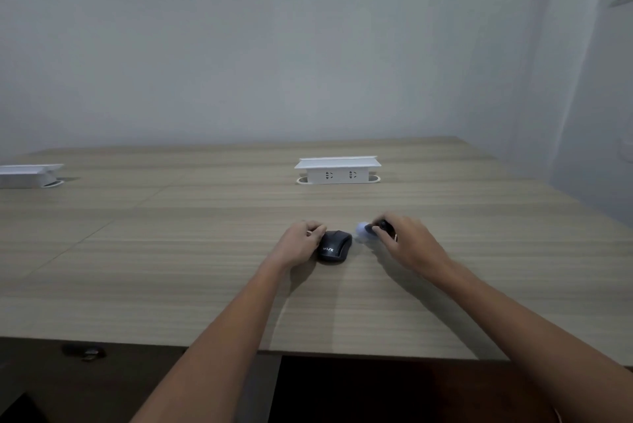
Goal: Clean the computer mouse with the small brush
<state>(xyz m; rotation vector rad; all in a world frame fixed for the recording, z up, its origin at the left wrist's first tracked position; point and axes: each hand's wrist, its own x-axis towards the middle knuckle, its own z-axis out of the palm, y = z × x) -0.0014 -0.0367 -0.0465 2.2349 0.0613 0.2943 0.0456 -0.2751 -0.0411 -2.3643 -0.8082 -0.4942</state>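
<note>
A dark grey computer mouse (336, 246) lies on the wooden table (171, 251), a little right of centre. My left hand (300, 244) rests against the mouse's left side and steadies it with the fingers. My right hand (407, 244) is just right of the mouse and grips a small brush (368, 230) with a dark handle. The brush's pale, blurred bristle head points left, close to the mouse's far right corner. Whether the bristles touch the mouse cannot be told.
A white pop-up socket box (337, 170) stands open behind the mouse. A second white box (29, 175) sits at the far left. The table's front edge runs below my forearms, with a dark floor beneath. A wall closes the back and right.
</note>
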